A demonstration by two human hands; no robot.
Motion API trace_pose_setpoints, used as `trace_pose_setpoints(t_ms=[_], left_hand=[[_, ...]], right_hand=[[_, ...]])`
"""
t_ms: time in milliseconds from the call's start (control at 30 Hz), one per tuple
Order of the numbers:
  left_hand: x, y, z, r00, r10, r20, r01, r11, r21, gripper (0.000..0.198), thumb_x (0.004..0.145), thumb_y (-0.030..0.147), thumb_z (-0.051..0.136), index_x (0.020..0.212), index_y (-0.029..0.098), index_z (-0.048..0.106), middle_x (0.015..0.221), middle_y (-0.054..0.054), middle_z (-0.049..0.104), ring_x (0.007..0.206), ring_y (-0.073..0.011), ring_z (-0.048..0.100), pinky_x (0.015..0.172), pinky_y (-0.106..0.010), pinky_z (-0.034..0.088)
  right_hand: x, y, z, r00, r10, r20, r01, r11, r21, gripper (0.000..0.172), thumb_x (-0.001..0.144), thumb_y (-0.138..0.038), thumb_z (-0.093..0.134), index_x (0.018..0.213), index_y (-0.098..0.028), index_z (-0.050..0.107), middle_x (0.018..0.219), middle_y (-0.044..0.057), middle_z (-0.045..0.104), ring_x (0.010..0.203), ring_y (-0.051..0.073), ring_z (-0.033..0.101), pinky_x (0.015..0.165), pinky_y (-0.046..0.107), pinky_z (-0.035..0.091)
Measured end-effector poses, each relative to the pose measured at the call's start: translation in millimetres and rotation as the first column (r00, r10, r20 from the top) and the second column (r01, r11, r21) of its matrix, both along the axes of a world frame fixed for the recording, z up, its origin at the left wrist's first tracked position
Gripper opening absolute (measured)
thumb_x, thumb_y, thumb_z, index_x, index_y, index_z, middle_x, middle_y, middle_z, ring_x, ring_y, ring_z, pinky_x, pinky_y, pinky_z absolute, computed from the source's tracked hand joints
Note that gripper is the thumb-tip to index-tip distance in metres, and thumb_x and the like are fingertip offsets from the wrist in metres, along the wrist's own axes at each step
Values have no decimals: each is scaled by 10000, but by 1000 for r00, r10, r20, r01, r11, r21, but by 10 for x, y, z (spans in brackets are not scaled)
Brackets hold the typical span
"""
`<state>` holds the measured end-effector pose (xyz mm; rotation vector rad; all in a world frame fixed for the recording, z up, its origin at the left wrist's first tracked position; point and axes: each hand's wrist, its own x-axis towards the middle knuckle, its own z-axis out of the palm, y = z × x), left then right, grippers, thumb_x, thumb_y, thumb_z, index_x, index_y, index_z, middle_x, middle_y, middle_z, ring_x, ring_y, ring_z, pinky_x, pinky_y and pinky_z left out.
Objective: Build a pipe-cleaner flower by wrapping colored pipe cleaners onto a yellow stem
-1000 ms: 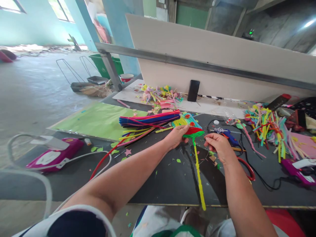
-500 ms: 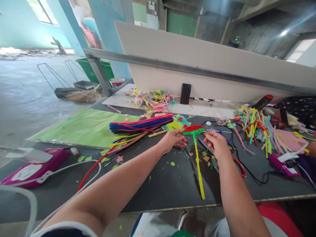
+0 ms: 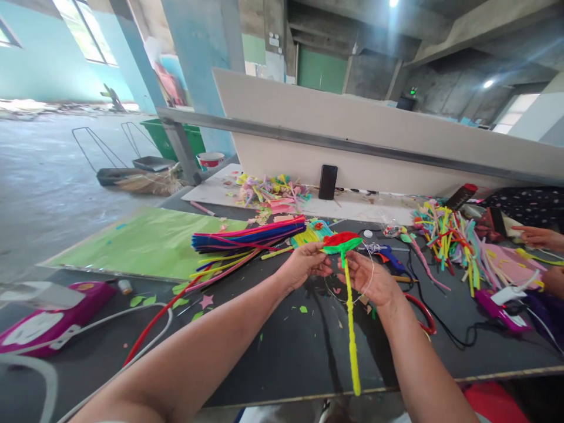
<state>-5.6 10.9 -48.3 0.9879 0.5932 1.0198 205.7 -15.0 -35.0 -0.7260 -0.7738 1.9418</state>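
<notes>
A flower-like piece of fuzzy pipe cleaner, with a red and green head (image 3: 340, 241) and a long yellow stem (image 3: 352, 329), hangs upright between my hands. My left hand (image 3: 306, 262) pinches the left edge of its head. Close under the head's right side, my right hand (image 3: 368, 277) has its fingers curled at the top of the stem. A thin pale strand (image 3: 372, 267) loops around my right hand and seems to run into its fingers. Whether it is thread or wire I cannot make out. Some fingertips are hidden behind the flower.
A bundle of pipe cleaners (image 3: 247, 234) lies left, beside a green sheet (image 3: 132, 244). Red-handled scissors (image 3: 425, 317) and a blue glue gun (image 3: 388, 255) lie right. A phone (image 3: 328, 182) leans on the white board. Another person's hand (image 3: 540, 238) shows far right.
My right hand has turned and moved left to the stem, its fingers more visible. The strand now shows as a wide loop. The flower sits slightly lower in view. Another person's hand has appeared at right.
</notes>
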Motion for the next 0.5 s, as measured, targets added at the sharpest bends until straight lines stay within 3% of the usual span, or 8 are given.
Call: trace_pose_setpoints(t_ms=[133, 333, 500], left_hand=[[20, -23, -5, 999, -48, -1, 48, 999, 3, 426, 682, 284, 776, 1044, 128, 616, 758, -46, 666, 604, -152, 670, 569, -263, 557], [42, -55, -9, 997, -78, 7, 78, 997, 5, 375, 701, 277, 764, 1018, 128, 632, 771, -66, 687, 620, -141, 667, 607, -267, 558], [52, -65, -11, 997, -73, 26, 74, 997, -13, 388, 687, 274, 776, 1021, 135, 635, 774, -65, 689, 624, -154, 675, 612, -275, 560]], right_hand=[[-61, -68, -25, 994, 105, -10, -105, 994, -6, 245, 848, -408, 609, 937, -183, 644, 823, 30, 709, 794, 179, 685, 797, 388, 519], [-162, -128, 30, 991, 129, -47, -126, 991, 55, 243, 828, -318, 644, 1014, -161, 653, 915, 55, 689, 663, 108, 592, 661, 281, 490], [-210, -118, -10, 990, 101, -97, -99, 995, 30, 189, 780, -287, 700, 908, -153, 666, 772, 15, 645, 595, 75, 515, 604, 236, 428]])
